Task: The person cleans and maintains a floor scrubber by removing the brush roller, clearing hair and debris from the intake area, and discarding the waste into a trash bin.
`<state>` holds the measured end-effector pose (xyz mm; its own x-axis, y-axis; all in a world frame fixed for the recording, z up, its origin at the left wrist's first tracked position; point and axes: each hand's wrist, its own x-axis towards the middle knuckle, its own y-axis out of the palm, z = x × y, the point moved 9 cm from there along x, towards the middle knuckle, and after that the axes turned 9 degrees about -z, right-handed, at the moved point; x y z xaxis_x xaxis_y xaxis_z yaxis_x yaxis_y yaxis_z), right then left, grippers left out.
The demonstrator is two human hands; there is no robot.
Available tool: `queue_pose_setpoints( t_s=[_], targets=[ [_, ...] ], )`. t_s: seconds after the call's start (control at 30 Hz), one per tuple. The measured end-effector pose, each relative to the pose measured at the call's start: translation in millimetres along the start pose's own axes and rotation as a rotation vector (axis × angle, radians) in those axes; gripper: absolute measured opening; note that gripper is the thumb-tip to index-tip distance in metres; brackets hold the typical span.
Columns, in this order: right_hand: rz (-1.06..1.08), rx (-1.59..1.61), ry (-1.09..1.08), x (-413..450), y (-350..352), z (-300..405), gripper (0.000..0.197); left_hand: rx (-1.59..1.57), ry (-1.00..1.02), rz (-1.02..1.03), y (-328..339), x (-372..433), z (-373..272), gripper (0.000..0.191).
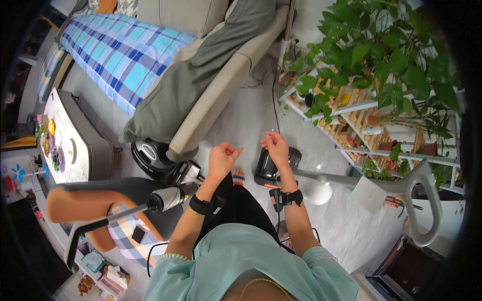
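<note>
My left hand [223, 158] is raised in front of my body, its fingers curled and its thumb and forefinger close together. My right hand [276, 148] is to its right, apart from it, with loosely bent fingers. Whether either holds something small cannot be told. Each wrist wears a black strap with a small device. Beneath my right hand is the dark floor head [265, 167] of a floor-cleaning appliance, whose long grey handle [425, 210] reaches right. A second upright floor cleaner [169, 199] leans at the left, near my left forearm.
A sofa [214, 101] with a plaid cover [128, 56] extends upper left. A marble-topped table [77, 150] and an orange-and-dark chair [67, 205] are at the left. On the right, a plant rack [348, 116] bears trailing plants [399, 56]. A black cable [275, 105] runs along the floor.
</note>
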<state>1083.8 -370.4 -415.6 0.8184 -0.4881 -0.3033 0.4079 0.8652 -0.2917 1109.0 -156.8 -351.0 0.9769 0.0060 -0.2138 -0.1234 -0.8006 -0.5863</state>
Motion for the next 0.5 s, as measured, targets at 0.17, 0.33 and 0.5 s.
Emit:
queue_pose_setpoints(
  t_s=[0.17, 0.33, 0.5],
  targets=[
    [-0.018, 0.033, -0.01, 55, 9, 50, 0.019, -0.128, -0.034, 0.114, 0, 73, -17, 0.02],
    [-0.061, 0.071, 0.005, 122, 9, 94, 0.02, -0.283, 0.003, 0.08, 2, 140, -19, 0.018],
    [-0.155, 0.117, 0.07, 174, 11, 122, 0.019, -0.098, 0.147, 0.02, -12, 189, -37, 0.014]
  ],
)
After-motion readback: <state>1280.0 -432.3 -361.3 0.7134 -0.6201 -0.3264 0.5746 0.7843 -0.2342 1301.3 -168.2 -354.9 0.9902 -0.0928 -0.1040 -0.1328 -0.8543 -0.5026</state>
